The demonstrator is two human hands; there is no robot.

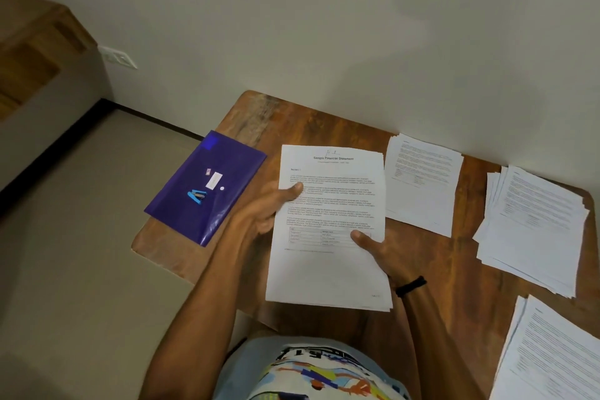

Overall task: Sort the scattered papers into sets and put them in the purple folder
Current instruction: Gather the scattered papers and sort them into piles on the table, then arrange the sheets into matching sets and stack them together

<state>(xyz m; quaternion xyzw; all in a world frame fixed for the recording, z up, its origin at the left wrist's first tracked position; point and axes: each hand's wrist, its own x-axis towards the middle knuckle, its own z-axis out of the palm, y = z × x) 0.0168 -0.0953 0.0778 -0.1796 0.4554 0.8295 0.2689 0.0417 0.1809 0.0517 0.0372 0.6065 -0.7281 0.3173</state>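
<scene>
- A printed shirt fills the bottom centre of the frame, nearest the camera, with both bare forearms reaching up from it.
- At the lower right corner, a near pile of printed pages lies on the table and is cut off by the frame edge.
- The right hand, with a black band on its wrist, grasps the sheets at their lower right. The thumb lies on top and the fingers are hidden underneath.
- The left hand grasps the same sheets at their left edge, with its thumb on the top page.
- The sheets are a thin set held at frame centre, above the table. The top page is headed "Sample Financial Statement" and carries a small table near its foot.
- The table is dark brown wood with rounded corners. It runs from centre to right, and its far edge meets the wall.
- The purple folder lies flat at centre left, on the table's left end, with its far corner overhanging the edge. A blue stapler and a white label sit on it.
- A fanned right pile lies at the right edge, and a smaller middle pile lies between it and the held sheets.
- A beige floor fills the left side, edged by black skirting.
- A plain pale wall spans the top, with a white socket plate at upper left.
- A wooden cabinet stands in the upper left corner.
</scene>
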